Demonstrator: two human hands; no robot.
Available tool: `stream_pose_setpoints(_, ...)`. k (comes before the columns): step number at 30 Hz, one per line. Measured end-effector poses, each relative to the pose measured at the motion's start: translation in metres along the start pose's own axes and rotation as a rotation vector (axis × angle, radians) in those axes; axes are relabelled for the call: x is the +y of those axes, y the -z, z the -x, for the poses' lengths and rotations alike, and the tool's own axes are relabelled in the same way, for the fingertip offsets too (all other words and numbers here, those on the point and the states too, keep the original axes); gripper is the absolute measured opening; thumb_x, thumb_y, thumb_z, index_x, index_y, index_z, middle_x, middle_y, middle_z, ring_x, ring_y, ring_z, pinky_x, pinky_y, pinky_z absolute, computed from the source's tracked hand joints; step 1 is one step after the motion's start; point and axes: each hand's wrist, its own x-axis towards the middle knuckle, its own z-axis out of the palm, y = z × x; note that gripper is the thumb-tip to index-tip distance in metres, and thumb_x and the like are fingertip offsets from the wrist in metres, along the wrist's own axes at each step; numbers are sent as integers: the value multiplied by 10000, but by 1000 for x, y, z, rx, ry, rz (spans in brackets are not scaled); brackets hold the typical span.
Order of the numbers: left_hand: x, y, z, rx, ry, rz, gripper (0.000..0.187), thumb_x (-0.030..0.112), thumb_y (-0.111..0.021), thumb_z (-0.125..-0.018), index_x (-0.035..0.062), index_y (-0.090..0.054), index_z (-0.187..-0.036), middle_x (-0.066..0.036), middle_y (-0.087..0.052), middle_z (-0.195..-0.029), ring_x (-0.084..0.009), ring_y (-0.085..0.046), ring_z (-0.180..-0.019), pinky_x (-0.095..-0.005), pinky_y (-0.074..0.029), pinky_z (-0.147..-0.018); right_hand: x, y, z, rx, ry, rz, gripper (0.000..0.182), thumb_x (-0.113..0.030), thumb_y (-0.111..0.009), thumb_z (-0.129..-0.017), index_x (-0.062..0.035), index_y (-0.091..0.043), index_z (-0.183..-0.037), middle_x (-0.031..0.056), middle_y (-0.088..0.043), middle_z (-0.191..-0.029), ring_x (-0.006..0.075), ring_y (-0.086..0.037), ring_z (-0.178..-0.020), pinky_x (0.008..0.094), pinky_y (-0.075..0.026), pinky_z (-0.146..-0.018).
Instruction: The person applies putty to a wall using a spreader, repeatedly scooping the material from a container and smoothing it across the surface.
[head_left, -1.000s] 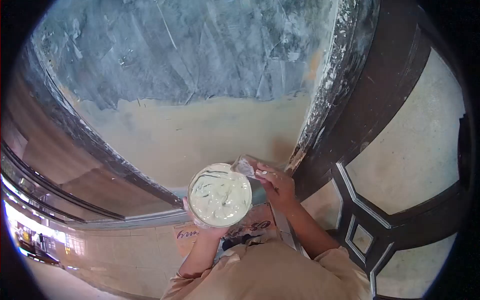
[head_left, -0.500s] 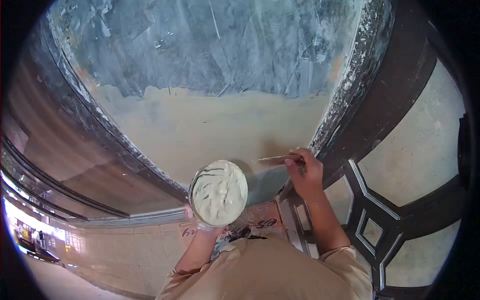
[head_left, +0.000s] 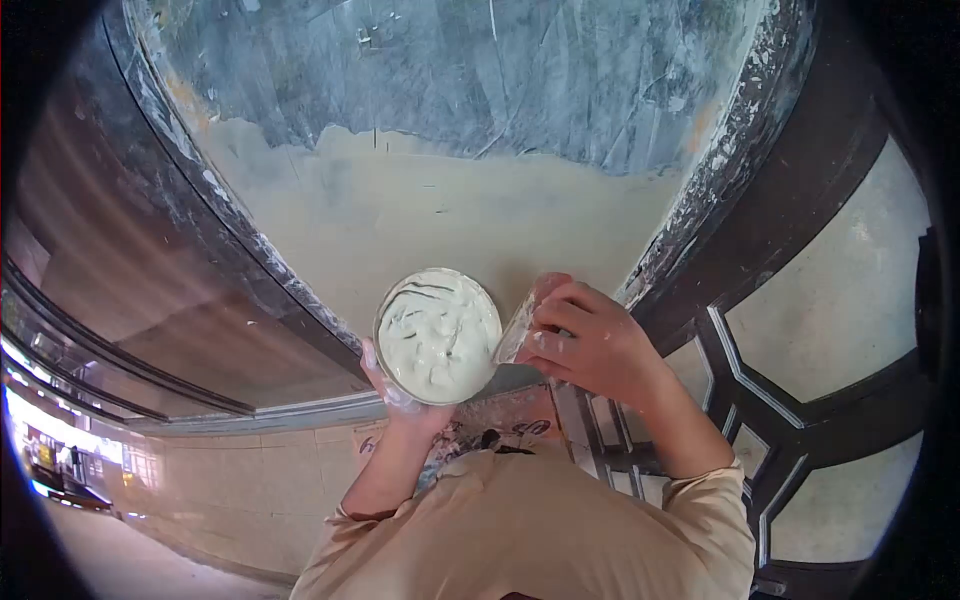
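My left hand (head_left: pixel 398 392) grips a round tub (head_left: pixel 384 372) from below and its left side, with white smears on the fingers. Off-white putty (head_left: pixel 440 335) with an uneven, scooped surface fills the tub nearly to its rim. Just to the right, my right hand (head_left: pixel 600 345) pinches a flat putty scraper (head_left: pixel 520 325), tilted so its lower edge sits right at the tub's rim. White residue marks the scraper and fingers. Beyond both hands is a wall panel, smooth beige (head_left: pixel 440 190) in its lower part and rough streaked blue-grey (head_left: pixel 430 80) above.
A dark frame (head_left: pixel 735 140) spotted with white borders the panel at right, and another dark frame (head_left: pixel 230 210) at left. Further right stands a dark grille (head_left: pixel 790 410) with pale panels. Tiles (head_left: pixel 250 480) cover the lower left, near a bright opening.
My right hand has come in from the frame's lower corner toward the tub, turning the scraper from nearly level to steeply tilted. The tub has risen slightly in view.
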Motion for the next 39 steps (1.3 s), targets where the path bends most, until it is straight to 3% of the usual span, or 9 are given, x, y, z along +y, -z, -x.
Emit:
stream_pose_setpoints(3,2,1,-2,3,35,43,789,683,-365,-847,148,-346,-1426,-107,-369,-1459,-334,-385,-1312,-508,-327,-1080,-3,-12,2,-77,24,39,203,-148,-746,-639,-110,-594,-769,-1,-539,-830,207,-559,-910,314,-523,-740)
stream_pose_setpoints(5,0,5,-3,-14,42,95,790,684,-362,-848,144,-349,-1424,-109,-373,-1455,-334,-392,-1306,-506,-331,-1077,-5,-20,2,-30,90,24,299,-115,-776,-574,-149,-619,-826,-6,-580,-911,216,-574,-886,329,-525,-719)
stream_pose_setpoints(14,-6,6,0,31,36,101,808,697,-337,-847,131,-349,-1423,-121,-376,-1451,-338,-388,-1309,-505,-321,-1085,4,-4,-5,57,17,-18,300,-125,-793,-573,-114,-618,-816,10,-584,-917,244,-572,-904,341,-524,-727)
stream_pose_setpoints(15,-6,8,1,-109,44,223,809,699,-339,-845,135,-346,-1425,-121,-369,-1457,-344,-381,-1315,-513,-321,-1083,5,-3,-5,56,18,-20,300,-125,-793,-573,-114,-618,-816,10,-584,-917,244,-572,-904,341,-524,-727)
stream_pose_setpoints(16,-7,6,1,-109,43,223,809,699,-339,-845,135,-346,-1425,-121,-369,-1457,-344,-381,-1315,-513,-321,-1083,5,-2,-5,65,-2,-4,298,-119,-794,-571,-113,-620,-813,8,-585,-925,247,-569,-912,346,-525,-729)
stream_pose_setpoints(18,-10,-1,2,36,11,51,814,701,-351,-840,137,-346,-1426,-121,-368,-1458,-349,-384,-1311,-517,-330,-1077,7,0,-3,74,-21,12,296,-112,-796,-569,-111,-623,-809,7,-587,-932,249,-566,-920,350,-525,-731)
stream_pose_setpoints(22,-14,2,4,-73,28,46,784,700,-348,-850,168,-357,-1425,-92,-348,-1474,-334,-356,-1330,-527,-304,-1085,17,-1,7,100,-71,47,241,-84,-778,-602,-97,-635,-796,16,-579,-894,253,-573,-892,342,-522,-722)
stream_pose_setpoints(33,-37,0,11,11,65,49,799,712,-357,-838,171,-358,-1426,-91,-330,-1486,-345,-339,-1339,-547,-284,-1093,51,-2,48,136,-144,91,269,-60,-762,-636,-106,-639,-871,32,-571,-933,272,-555,-938,388,-506,-769)
stream_pose_setpoints(39,-56,0,13,3,110,40,805,718,-366,-832,169,-372,-1421,-90,-345,-1478,-355,-360,-1321,-553,-292,-1085,76,-23,88,106,-342,71,186,-98,-696,-750,-91,-615,-918,82,-582,-923,298,-579,-908,403,-500,-736)
